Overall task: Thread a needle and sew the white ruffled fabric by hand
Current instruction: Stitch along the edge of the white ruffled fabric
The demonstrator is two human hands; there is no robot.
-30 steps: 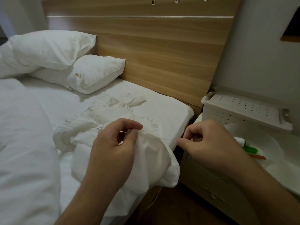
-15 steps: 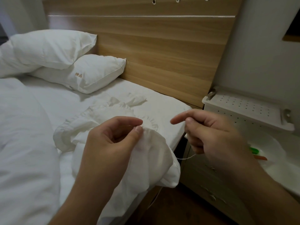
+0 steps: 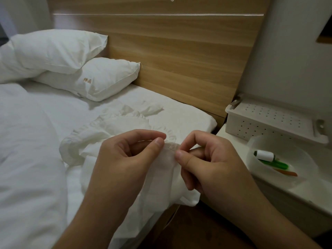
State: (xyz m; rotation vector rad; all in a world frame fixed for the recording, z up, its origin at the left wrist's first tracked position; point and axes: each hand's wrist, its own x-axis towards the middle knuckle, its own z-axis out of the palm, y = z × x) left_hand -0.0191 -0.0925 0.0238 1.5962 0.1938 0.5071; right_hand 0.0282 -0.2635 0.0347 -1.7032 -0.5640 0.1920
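Lying crumpled at near bed edge, white ruffled cotton fabric [image 3: 115, 130], its gathered fold raised btwn both hands. Pinching that fold w/ thumb & forefinger, left hand [image 3: 125, 159]. Touching same fold from the right, right hand [image 3: 206, 159], thumb & forefinger closed tip to tip, prob. on the needle, too small to confirm. Running roughly left-right, fold's long axis; both hands equally near.

Sitting on bedside unit to the right, translucent round plastic bowl [image 3: 305, 159], holding white thread spool [image 3: 265, 155], green stick [image 3: 274, 164] & orange stick [image 3: 287, 173].

2 white pillows [image 3: 75, 69] stacked vs wood headboard [image 3: 179, 56]; perforated white box [image 3: 269, 121] on nightstand [image 3: 305, 193] at rt.
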